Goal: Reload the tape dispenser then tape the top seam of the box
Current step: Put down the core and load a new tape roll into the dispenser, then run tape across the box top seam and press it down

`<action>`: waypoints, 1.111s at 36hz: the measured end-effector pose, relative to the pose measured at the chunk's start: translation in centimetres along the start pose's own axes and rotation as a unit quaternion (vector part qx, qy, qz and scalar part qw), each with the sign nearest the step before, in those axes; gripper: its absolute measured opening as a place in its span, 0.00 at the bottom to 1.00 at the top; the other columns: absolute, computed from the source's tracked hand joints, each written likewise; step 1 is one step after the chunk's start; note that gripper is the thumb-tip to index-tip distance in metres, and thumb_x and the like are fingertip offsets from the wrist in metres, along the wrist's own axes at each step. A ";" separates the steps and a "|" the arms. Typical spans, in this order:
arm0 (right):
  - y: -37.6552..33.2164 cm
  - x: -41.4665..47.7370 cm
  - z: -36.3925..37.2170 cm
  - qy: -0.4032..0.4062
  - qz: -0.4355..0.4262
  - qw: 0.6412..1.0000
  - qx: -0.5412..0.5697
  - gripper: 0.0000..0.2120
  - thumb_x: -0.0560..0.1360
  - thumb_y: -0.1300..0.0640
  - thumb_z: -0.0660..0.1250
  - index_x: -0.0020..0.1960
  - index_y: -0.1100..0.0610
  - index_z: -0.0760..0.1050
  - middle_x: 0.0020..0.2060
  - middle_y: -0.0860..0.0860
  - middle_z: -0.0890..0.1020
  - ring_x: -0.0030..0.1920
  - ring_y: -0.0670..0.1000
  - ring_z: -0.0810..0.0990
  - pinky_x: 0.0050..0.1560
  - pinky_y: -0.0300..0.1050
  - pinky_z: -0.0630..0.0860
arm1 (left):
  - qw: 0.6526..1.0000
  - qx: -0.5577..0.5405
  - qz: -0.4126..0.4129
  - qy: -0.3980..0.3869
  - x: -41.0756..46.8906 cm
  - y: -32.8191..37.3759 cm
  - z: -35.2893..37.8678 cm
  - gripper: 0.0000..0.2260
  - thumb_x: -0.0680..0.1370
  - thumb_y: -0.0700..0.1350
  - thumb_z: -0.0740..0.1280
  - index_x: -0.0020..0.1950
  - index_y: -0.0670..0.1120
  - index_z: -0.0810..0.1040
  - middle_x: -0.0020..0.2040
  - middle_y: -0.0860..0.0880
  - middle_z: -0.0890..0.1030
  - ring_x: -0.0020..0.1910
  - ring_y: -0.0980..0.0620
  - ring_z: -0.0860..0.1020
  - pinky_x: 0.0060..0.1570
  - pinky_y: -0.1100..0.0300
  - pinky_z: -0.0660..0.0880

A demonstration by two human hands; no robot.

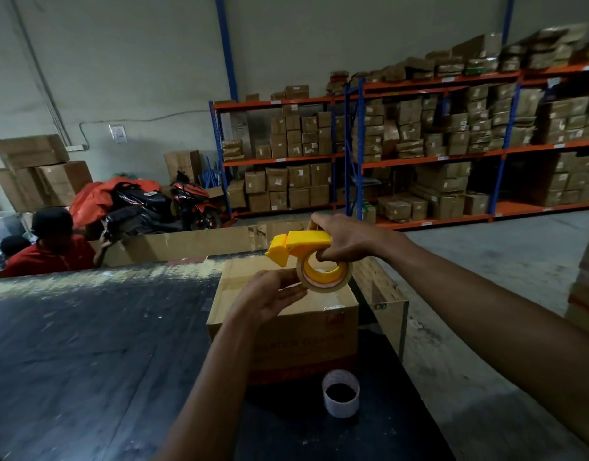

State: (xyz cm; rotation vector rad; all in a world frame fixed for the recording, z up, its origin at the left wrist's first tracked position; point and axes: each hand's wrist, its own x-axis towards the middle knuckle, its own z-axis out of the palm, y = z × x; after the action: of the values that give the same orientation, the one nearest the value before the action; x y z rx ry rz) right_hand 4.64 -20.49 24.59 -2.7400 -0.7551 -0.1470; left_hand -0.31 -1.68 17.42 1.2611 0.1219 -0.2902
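Two hands work above one box (286, 324) on the dark table (87, 344). Right hand (344, 239) grips the one yellow dispenser (296, 247), a thumb through its hub, with one tape roll (324, 277) seated on it, held just over the box top. Left hand (270, 296) lies loosely spread, fingers touching the roll's edge. One empty core (340, 397) stands upright before the box.
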 end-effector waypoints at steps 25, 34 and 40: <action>-0.1 0.3 0.8 0.039 -0.059 0.996 -0.059 0.23 0.73 0.56 0.76 0.64 0.55 0.71 0.55 0.51 0.77 0.51 0.49 0.76 0.39 0.37 0.66 | 0.989 0.029 -0.076 -0.124 3.2 0.3 -2.1 0.09 0.84 0.45 0.62 0.53 0.40 0.77 0.43 0.42 0.80 0.42 0.47 0.81 0.39 0.55 0.83; 1.2 -0.5 1.0 0.027 -0.029 0.999 -0.019 0.36 0.75 0.54 0.73 0.77 0.39 0.60 0.61 0.50 0.75 0.50 0.50 0.78 0.47 0.50 0.78 | 0.984 0.146 0.052 -0.087 4.4 -0.1 -1.7 0.15 0.85 0.43 0.61 0.67 0.36 0.75 0.57 0.39 0.79 0.48 0.47 0.80 0.42 0.58 0.79; 1.7 -2.0 0.8 0.015 -0.039 0.999 -0.017 0.37 0.78 0.51 0.71 0.80 0.35 0.56 0.63 0.48 0.74 0.43 0.47 0.80 0.46 0.53 0.82 | 0.970 0.135 0.092 -0.178 4.1 1.0 -2.9 0.08 0.85 0.41 0.57 0.56 0.41 0.75 0.47 0.43 0.79 0.42 0.50 0.79 0.42 0.57 0.79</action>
State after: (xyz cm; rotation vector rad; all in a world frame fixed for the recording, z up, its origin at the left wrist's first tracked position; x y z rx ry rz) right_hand 3.78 -22.66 23.08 -2.7356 -0.8602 -0.2191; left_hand 4.06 0.77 16.43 1.4576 -0.3516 -0.3773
